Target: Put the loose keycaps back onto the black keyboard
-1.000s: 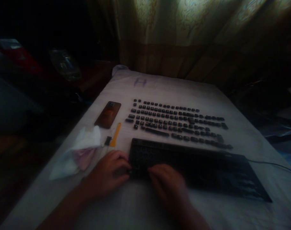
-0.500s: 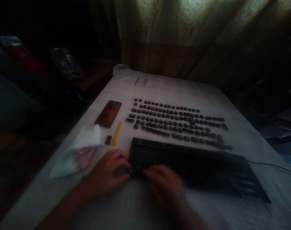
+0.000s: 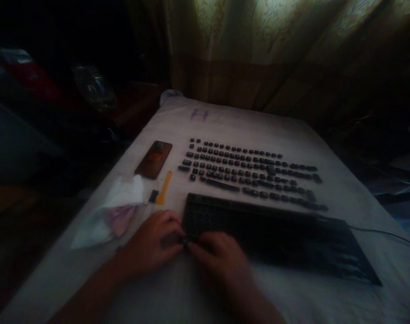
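Observation:
A black keyboard (image 3: 275, 234) lies on the white cloth, its key area dark and apparently bare of caps. At its near left corner my left hand (image 3: 154, 240) is closed, thumb and fingers around a small dark piece at the edge, too dim to name. My right hand (image 3: 221, 256) meets it from the right, fingers bent together and fingertips at the same spot. What the right fingers grip, if anything, is hidden. Beyond the keyboard, black keycaps (image 3: 221, 165) lie in several rows, with a long space bar (image 3: 221, 184) in the nearest one.
Left of the keycaps lie a brown phone (image 3: 154, 159), a yellow tool (image 3: 164, 189) and a small black piece (image 3: 153, 196). A white plastic bag (image 3: 100, 225) with something pink sits by my left forearm. The keyboard's cable (image 3: 383, 231) runs off right. A curtain (image 3: 232, 49) hangs behind.
My right hand has shifted left along the keyboard's near edge, bringing its fingertips up to those of my left hand. The left hand has barely moved.

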`<state>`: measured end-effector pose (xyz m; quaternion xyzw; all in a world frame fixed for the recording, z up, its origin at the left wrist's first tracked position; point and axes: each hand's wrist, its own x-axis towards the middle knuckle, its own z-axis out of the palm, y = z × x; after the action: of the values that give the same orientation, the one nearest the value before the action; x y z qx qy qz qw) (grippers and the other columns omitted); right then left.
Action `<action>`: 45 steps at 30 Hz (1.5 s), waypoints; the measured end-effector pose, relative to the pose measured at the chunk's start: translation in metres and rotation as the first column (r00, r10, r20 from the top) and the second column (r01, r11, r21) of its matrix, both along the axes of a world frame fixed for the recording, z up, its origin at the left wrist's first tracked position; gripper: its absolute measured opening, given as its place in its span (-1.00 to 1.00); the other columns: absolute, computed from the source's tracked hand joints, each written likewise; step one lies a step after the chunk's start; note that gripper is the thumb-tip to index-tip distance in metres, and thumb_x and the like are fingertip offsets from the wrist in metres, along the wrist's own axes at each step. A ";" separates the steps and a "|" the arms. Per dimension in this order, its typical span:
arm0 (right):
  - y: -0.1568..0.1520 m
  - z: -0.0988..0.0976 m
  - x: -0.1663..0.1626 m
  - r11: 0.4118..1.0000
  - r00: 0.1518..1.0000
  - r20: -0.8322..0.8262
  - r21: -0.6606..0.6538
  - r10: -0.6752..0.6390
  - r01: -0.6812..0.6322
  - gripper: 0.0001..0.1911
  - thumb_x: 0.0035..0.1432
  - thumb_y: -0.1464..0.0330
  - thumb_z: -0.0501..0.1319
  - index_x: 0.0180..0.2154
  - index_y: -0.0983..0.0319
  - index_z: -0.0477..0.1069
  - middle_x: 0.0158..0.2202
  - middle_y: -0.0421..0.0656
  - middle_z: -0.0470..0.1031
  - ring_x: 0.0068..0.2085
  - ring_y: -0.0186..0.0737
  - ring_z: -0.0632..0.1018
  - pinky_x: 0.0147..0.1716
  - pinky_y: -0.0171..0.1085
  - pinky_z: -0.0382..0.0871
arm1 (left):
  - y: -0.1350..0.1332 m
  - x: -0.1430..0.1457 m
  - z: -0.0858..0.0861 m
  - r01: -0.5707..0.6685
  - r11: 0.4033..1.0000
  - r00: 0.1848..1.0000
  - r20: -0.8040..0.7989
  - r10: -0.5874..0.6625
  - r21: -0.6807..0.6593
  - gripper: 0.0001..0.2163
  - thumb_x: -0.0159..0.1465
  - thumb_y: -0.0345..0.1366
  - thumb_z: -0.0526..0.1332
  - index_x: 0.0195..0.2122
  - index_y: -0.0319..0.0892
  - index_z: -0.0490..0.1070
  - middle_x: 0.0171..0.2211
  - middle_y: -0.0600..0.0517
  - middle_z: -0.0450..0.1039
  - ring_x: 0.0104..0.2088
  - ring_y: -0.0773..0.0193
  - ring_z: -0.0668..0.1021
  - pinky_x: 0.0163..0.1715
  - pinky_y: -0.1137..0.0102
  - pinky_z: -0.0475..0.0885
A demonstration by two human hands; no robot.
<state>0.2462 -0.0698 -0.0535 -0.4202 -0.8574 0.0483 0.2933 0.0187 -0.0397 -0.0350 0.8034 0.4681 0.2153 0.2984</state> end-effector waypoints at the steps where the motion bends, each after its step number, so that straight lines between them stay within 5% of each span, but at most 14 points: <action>1: 0.000 0.000 0.000 1.000 1.000 -0.005 0.008 -0.001 0.001 -0.72 0.26 0.43 0.18 -0.04 0.05 0.52 -0.22 -0.13 0.53 -0.27 -0.17 0.47 -0.31 -0.23 0.30 | 0.000 0.000 0.000 0.002 1.000 1.000 -0.001 -0.002 -0.002 -0.89 0.18 -0.36 0.29 -0.26 -0.07 0.47 -0.13 0.04 0.43 -0.09 0.14 0.47 -0.07 0.26 0.41; 9: -0.001 -0.002 -0.003 1.000 0.995 0.098 -0.013 -0.015 0.017 -0.71 0.32 0.38 0.19 0.04 0.02 0.48 -0.18 -0.14 0.53 -0.23 -0.18 0.47 -0.28 -0.22 0.27 | 0.000 0.000 -0.001 0.002 1.000 1.000 0.009 -0.002 -0.006 -0.89 0.19 -0.37 0.31 -0.26 -0.08 0.47 -0.12 0.04 0.42 -0.09 0.16 0.48 -0.07 0.27 0.41; 38: -0.001 0.001 -0.007 1.000 0.997 0.070 0.009 -0.019 0.018 -0.73 0.33 0.40 0.18 0.00 0.05 0.51 -0.19 -0.14 0.54 -0.25 -0.19 0.48 -0.29 -0.22 0.27 | 0.002 0.000 -0.005 -0.045 0.999 0.998 0.042 0.045 0.006 -0.94 0.28 -0.30 0.21 -0.30 -0.09 0.47 -0.18 0.03 0.47 -0.12 0.18 0.50 -0.07 0.26 0.42; 45: -0.001 0.002 -0.007 1.000 0.998 0.067 0.013 -0.021 0.020 -0.75 0.32 0.40 0.19 -0.02 0.05 0.52 -0.23 -0.16 0.54 -0.27 -0.19 0.47 -0.32 -0.21 0.26 | -0.003 -0.002 -0.007 -0.028 0.995 0.997 0.072 0.021 0.092 -0.93 0.32 -0.27 0.23 -0.25 -0.05 0.51 -0.22 0.05 0.50 -0.19 0.22 0.54 -0.16 0.30 0.44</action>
<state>0.2392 -0.0704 -0.0515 -0.4287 -0.8626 0.0258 0.2675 0.0167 -0.0422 -0.0416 0.8026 0.4565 0.2688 0.2743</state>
